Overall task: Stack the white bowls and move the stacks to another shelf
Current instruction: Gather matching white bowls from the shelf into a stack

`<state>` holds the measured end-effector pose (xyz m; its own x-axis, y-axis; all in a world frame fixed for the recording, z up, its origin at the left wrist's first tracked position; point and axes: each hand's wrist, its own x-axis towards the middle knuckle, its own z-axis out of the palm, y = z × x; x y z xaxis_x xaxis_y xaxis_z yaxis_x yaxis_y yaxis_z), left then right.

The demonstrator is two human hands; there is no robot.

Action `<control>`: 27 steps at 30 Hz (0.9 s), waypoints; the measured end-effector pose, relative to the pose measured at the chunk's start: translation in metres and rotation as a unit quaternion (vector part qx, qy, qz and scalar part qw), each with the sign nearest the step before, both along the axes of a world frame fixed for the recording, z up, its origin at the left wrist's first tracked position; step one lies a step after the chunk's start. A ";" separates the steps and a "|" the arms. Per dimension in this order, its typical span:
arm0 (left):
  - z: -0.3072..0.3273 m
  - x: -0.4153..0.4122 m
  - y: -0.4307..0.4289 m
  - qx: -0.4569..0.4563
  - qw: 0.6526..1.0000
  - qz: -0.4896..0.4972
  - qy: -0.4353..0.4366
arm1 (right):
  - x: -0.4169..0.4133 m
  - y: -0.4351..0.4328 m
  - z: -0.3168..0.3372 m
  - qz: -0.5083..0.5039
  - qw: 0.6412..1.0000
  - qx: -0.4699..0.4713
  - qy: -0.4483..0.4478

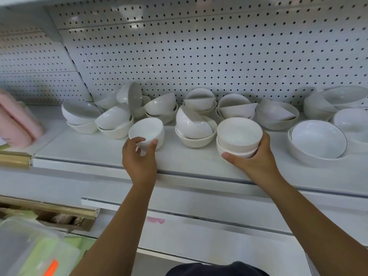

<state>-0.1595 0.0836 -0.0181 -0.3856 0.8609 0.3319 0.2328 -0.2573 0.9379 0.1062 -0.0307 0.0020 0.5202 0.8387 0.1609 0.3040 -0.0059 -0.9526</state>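
The left hand [139,158] grasps a single white bowl [146,130] by its near wall, thumb and fingers curled round it. The right hand [256,158] cups a two-bowl stack [239,136], with the thumb across the lower bowl. Both are at the front of the shelf [89,154]. Just beyond, between the hands, tilted bowls [194,124] lean loosely in others. A passing knock could topple them, and smooth glaze may slip from a one-sided grip.

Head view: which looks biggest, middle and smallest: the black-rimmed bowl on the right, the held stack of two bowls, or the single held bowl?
1. black-rimmed bowl, largest.
2. stack of two bowls.
3. single bowl, smallest.
All stand about equally near the camera, so the order seems fair.
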 end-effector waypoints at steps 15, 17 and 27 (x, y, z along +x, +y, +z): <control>0.067 0.048 -0.027 0.233 0.958 -0.167 -0.020 | 0.002 -0.002 0.002 0.013 1.000 0.003 0.012; 0.076 0.054 -0.030 0.221 0.943 -0.246 -0.025 | 0.004 -0.003 0.002 0.018 1.000 0.006 0.017; 0.083 0.092 -0.030 0.058 0.889 -0.453 -0.028 | 0.019 -0.008 0.000 0.064 0.997 -0.005 0.037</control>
<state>-0.0679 0.0540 0.0652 0.4302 0.7878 0.4408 -0.1660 -0.4109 0.8964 0.1249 -0.0388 0.0022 0.4192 0.9004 0.1169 0.2312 0.0186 -0.9727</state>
